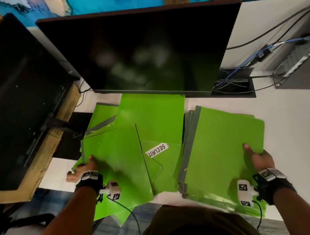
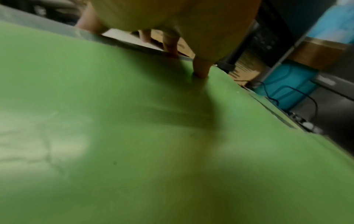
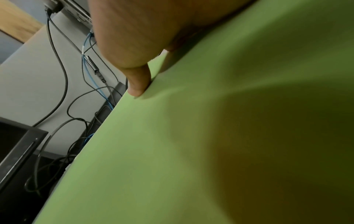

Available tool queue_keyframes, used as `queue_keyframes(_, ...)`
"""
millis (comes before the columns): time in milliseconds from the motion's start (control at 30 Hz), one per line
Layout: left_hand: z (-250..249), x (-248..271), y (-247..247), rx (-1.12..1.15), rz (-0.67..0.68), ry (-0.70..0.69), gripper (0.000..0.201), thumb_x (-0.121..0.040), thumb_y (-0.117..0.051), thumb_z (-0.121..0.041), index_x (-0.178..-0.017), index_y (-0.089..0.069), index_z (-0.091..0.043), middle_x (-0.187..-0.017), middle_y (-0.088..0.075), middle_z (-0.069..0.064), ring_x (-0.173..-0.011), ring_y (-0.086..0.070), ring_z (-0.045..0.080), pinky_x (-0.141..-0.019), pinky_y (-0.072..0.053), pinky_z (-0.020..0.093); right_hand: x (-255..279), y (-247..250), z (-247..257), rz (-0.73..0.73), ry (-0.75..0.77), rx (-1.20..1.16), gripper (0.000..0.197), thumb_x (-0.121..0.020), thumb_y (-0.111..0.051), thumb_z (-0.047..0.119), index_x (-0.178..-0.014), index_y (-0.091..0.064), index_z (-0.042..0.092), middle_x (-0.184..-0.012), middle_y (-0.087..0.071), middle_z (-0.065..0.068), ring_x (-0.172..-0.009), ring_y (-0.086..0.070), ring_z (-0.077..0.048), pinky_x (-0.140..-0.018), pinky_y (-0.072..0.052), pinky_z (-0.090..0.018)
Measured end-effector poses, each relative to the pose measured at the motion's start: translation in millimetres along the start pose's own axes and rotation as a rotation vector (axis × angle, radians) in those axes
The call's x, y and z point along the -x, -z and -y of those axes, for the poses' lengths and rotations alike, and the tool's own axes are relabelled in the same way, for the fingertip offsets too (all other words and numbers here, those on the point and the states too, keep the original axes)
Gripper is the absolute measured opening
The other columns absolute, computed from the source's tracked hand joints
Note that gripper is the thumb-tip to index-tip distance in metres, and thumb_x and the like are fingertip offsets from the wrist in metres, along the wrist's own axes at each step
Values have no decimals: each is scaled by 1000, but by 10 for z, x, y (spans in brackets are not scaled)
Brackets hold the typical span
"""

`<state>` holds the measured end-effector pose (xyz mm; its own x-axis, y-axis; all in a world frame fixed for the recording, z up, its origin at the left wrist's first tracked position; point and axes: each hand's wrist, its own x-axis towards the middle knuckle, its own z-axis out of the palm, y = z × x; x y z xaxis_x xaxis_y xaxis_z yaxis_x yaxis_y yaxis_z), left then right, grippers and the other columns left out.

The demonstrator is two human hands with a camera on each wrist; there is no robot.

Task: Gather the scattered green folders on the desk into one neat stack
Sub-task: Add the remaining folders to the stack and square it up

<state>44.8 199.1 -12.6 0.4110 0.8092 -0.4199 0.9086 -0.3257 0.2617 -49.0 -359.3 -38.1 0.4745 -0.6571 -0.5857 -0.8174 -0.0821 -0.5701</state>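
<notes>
My right hand grips the stack at its right edge, long axis running away from me. My left hand pinches a loose folder, bright green, tilted on the surface.

Occluded, cropped and blurred regions

Right hand: fingers pass under the stack at 3 o'clock; only the thumb shows, so the grip below is hidden. Left hand: fingers at 9 o'clock go over the folder edge, blurred in the left wrist view. The label reads "SECURIT", the rest covered. The far folder runs under the monitor at 12 o'clock. The bench near edge is hidden by the torso.
</notes>
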Motion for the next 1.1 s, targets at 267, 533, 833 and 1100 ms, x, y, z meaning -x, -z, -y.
queue_keyframes(267,243,57,84,89,87,137,117,-58,-59,-80,-140,-30,-2,-136,-48,25,-115,-54,44,-95,-45,54,30,-25,-23,-32,-4,120,76,-79,-53,68,-118,-58,3,-122,-60,-27,-108,-57,-45,-91,-45,-48)
queue_keyframes(533,210,352,123,226,168,4,98,-48,-74,-74,-111,-61,0,-104,-66,16,-89,-63,36,-80,-52,42,41,-14,-45,-29,-2,127,79,-77,-52,72,-118,-58,5,-120,-61,-27,-107,-58,-45,-92,-46,-49)
queue_keyframes(833,-18,1019,145,698,317,-412,38,-76,-71,0,-98,-46,-19,-101,-61,19,-86,-63,32,-64,-53,38,83,-10,-28,-42,-3,122,77,-79,-52,69,-122,-55,5,-125,-59,-24,-112,-56,-43,-93,-43,-47)
queue_keyframes(1100,-766,1344,819,723,447,-965,48,-90,-52,4,-118,-44,-34,-85,-73,-10,-72,-66,6,-66,-57,28,101,2,-36,-38,-21,86,74,-79,-54,67,-124,-53,7,-127,-58,-22,-114,-56,-41,-94,-43,-45)
